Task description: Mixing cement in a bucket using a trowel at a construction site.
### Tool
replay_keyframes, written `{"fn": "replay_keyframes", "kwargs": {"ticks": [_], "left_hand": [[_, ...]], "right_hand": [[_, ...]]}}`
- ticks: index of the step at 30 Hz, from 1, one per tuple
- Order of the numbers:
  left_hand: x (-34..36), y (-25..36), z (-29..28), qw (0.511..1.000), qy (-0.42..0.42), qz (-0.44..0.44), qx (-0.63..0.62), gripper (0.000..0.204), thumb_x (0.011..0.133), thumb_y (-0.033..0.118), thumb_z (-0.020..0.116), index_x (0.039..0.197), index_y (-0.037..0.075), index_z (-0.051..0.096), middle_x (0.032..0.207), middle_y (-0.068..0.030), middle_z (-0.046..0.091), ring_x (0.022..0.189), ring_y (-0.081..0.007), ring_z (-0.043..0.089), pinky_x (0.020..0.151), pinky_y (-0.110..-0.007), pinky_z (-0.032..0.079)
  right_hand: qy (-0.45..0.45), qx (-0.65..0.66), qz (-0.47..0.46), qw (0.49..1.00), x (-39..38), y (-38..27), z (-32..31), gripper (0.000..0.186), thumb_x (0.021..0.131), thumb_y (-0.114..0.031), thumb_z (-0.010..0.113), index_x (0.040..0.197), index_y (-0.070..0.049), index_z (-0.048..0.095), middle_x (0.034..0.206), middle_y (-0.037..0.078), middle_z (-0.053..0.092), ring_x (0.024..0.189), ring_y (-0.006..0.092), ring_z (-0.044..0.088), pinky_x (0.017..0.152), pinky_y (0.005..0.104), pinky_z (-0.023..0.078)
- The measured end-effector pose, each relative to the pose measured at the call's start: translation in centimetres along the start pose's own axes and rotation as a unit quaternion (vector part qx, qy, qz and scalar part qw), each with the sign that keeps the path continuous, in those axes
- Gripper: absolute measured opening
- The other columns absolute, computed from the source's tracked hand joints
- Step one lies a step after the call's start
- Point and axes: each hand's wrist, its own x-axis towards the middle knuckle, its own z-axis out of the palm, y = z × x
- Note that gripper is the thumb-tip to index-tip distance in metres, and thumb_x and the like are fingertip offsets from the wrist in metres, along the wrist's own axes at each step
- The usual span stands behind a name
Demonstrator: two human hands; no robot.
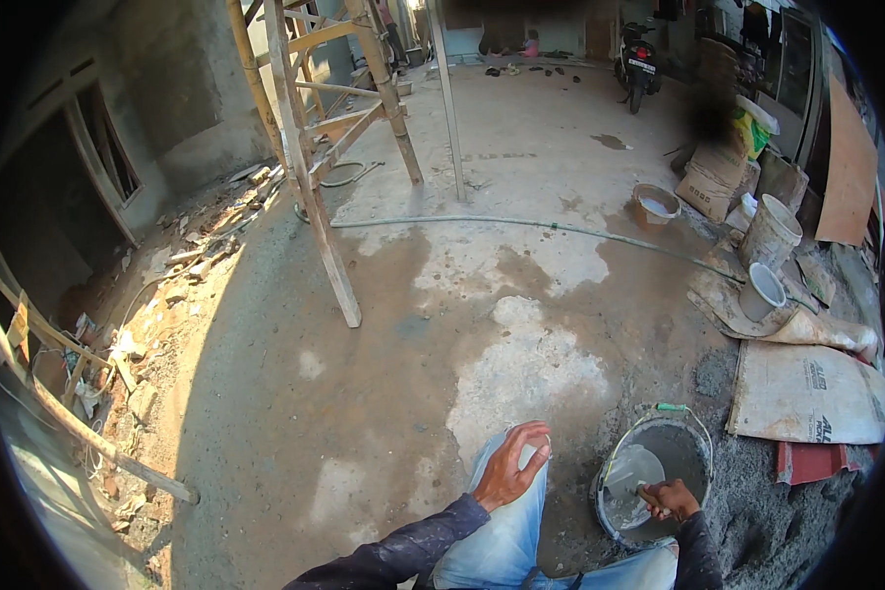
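My right hand is closed round the handle of a trowel, and the trowel's pale blade reaches into a dark bucket. Wet grey mortar coats the inside of this bucket. Its wire handle, with a green grip, lies up against the far rim. My left hand rests on my left knee, its fingers loosely extended and holding nothing.
Grey mortar mix lies right of the bucket, beside a flattened sack. Farther off stand small buckets and a tub. A hose crosses the floor behind a wooden scaffold leg. Rubble lines the left.
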Motion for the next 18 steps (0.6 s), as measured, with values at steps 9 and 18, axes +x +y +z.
{"fn": "replay_keyframes", "kwargs": {"ticks": [9, 18], "left_hand": [[-11.1, 0.5, -1.5, 0.949, -0.154, 0.0, 0.274, 0.06, 0.087, 0.041, 0.059, 0.135, 0.007, 0.047, 0.152, -0.0209, 0.028, 0.141, -0.0425, 0.02, 0.11, -0.061, 0.016], [-11.0, -1.2, 0.6, 0.959, -0.136, 0.013, 0.248, 0.058, 0.088, 0.042, 0.055, 0.132, 0.004, 0.049, 0.151, -0.0242, 0.028, 0.14, -0.0447, 0.022, 0.112, -0.057, 0.017]], "right_hand": [[0.276, -0.707, -0.189, 0.623, 0.0, 3.2, -1.9, 0.025, 0.084, -0.014, 0.06, 0.108, -0.013, 0.065, 0.078, 0.005, 0.067, 0.076, 0.0187, 0.067, 0.058, 0.0311, 0.052], [0.07, -0.622, -0.122, 0.77, -1.7, -2.1, 1.6, 0.019, 0.072, -0.015, 0.064, 0.085, -0.003, 0.07, 0.076, 0.012, 0.07, 0.07, 0.0288, 0.07, 0.061, 0.0389, 0.056]]}}
